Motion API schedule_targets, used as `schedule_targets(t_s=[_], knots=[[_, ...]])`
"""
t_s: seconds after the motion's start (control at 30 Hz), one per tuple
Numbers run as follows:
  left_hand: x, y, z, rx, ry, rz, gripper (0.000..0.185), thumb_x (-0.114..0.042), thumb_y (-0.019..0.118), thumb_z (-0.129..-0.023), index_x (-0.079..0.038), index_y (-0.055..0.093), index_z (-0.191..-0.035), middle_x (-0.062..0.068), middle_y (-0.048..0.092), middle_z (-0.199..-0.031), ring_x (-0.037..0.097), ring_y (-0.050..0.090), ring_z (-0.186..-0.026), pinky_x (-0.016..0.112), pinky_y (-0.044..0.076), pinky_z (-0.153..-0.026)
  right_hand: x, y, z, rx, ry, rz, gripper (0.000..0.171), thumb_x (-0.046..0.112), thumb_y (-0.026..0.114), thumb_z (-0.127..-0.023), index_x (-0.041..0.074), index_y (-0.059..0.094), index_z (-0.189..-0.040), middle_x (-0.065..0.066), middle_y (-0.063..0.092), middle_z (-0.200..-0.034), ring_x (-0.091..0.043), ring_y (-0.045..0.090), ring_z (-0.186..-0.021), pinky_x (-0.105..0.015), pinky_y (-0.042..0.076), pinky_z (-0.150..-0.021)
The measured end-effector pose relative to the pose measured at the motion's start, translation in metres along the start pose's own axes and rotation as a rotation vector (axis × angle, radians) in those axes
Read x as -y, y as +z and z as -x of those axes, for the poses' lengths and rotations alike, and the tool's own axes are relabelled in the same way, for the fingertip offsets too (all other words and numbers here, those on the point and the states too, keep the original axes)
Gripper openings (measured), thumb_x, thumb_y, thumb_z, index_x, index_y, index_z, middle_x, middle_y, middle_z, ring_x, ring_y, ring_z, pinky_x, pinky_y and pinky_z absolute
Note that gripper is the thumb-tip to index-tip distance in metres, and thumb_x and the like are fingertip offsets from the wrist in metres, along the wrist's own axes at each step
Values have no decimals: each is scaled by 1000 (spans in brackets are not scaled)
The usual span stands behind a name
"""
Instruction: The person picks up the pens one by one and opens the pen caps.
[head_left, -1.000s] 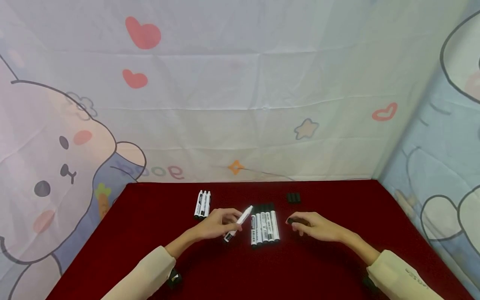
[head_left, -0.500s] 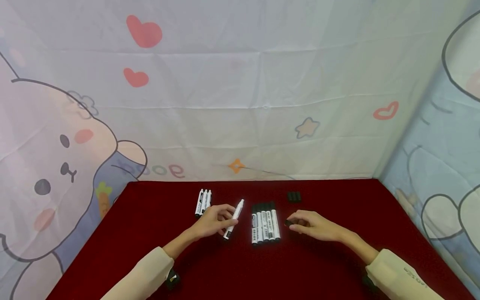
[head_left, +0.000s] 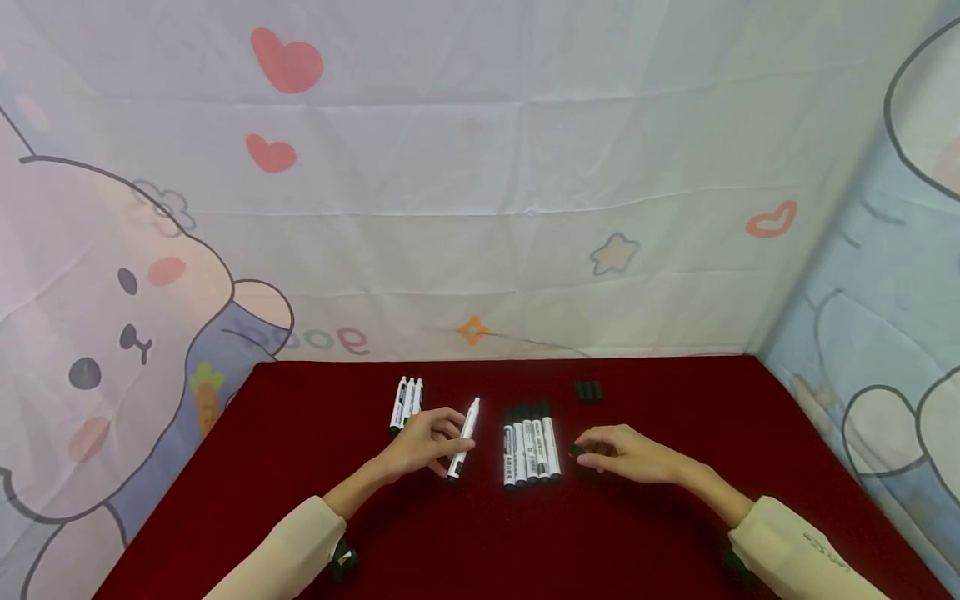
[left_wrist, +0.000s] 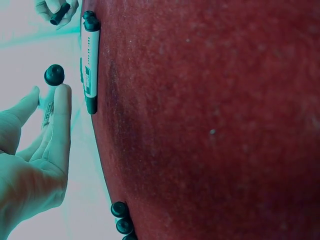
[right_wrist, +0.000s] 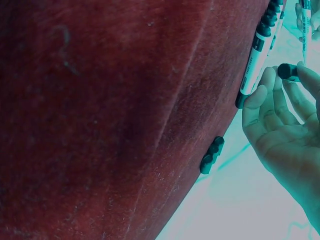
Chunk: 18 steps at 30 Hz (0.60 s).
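Observation:
My left hand [head_left: 429, 444] pinches an uncapped white marker [head_left: 466, 433] between thumb and fingers, its bare tip pointing up and away from me. In the left wrist view the marker's black end [left_wrist: 54, 75] faces the camera. To the right, my right hand [head_left: 628, 452] holds a small black marker cap [right_wrist: 287, 72] between thumb and fingertips. Between the hands lies a row of several capped white markers [head_left: 531, 451], side by side with black caps at the far end. Behind the left hand, three uncapped markers [head_left: 407, 402] lie together, partly covered by it.
Three loose black caps [head_left: 588, 392] sit side by side toward the back right of the red cloth [head_left: 480, 542]. A printed fabric backdrop [head_left: 450, 208] rises behind the table's far edge. A small dark object [head_left: 344, 557] shows by the left sleeve.
My left hand has drawn slightly left and back from the marker row, turning its marker more upright in view. The right hand keeps the cap and has barely shifted.

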<state>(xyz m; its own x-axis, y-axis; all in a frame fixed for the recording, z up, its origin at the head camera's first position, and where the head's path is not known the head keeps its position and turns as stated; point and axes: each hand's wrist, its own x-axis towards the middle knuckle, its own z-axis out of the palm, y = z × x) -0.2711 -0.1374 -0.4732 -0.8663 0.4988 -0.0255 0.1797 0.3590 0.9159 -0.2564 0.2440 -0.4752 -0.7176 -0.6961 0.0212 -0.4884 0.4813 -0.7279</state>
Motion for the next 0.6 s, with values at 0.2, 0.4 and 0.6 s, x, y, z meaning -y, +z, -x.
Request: schedule_targets(t_s=[0.2, 0.4, 0.6], knots=[[3, -2, 2, -20, -42, 34, 48, -20, 75, -95, 5, 57, -132, 19, 70, -105, 15, 68, -76, 40, 64, -61, -2, 2, 0, 10, -1, -4, 34, 23, 57, -106, -3, 63, -128, -15, 71, -117, -13, 68, -83, -22, 57, -73], [5, -6, 5, -67, -69, 42, 50, -21, 74, -95, 7, 54, -132, 22, 68, -109, 14, 66, -73, 39, 64, -61, -5, 4, -1, 15, -5, 10, 35, 26, 57, -106, -1, 64, -127, -14, 71, -114, -10, 68, -82, -22, 58, -73], [7, -9, 7, -107, -87, 32, 49, -22, 74, -95, 5, 54, -131, 20, 69, -107, 14, 66, -71, 38, 64, -59, -3, 4, -2, 38, -9, -5, 35, 23, 57, -106, -4, 63, -128, -17, 71, -117, -10, 68, -83, -22, 58, -74]])
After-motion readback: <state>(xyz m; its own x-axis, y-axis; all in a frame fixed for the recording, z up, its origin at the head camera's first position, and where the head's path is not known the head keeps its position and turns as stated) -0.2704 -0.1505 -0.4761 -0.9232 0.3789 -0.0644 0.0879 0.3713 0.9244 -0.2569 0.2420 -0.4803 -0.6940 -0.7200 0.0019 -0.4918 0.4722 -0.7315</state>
